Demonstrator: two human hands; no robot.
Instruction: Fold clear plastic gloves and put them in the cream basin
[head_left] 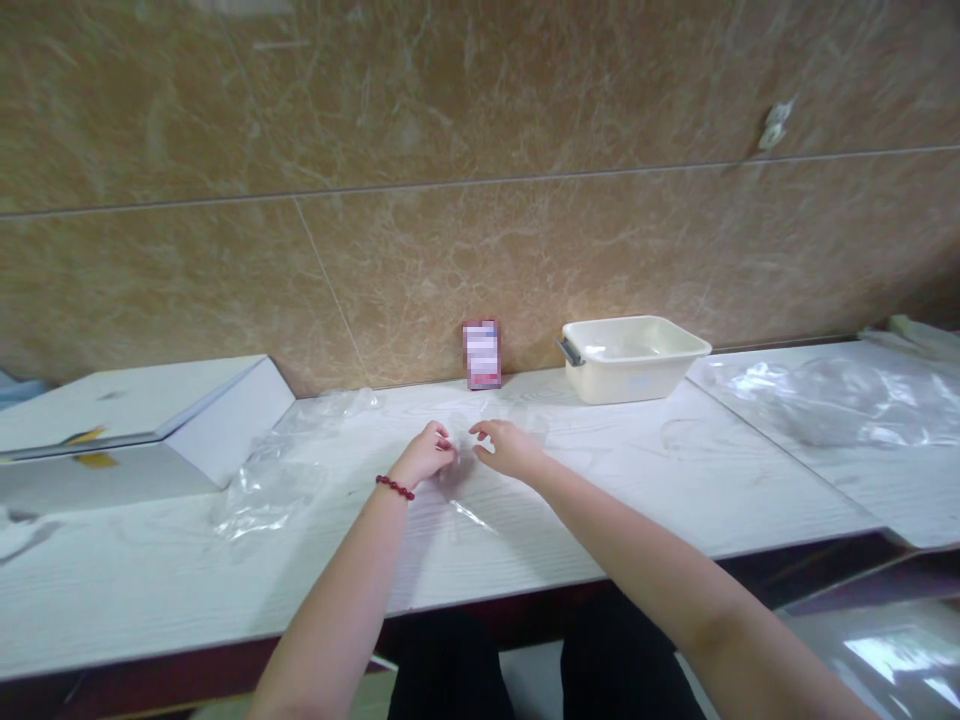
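Both hands meet over a clear plastic bag (457, 500) lying flat on the white counter (675, 480). The left hand (426, 455) has its fingers curled together, its grip pinching the bag's far edge; a red bead bracelet (394, 487) sits on that wrist. The right hand (510, 450), just beside it, seems to nip the same edge, though blur hides the contact. The bag runs from the fingertips back toward the person. A cream basin (634, 358) stands well right, more plastic (262, 490) left.
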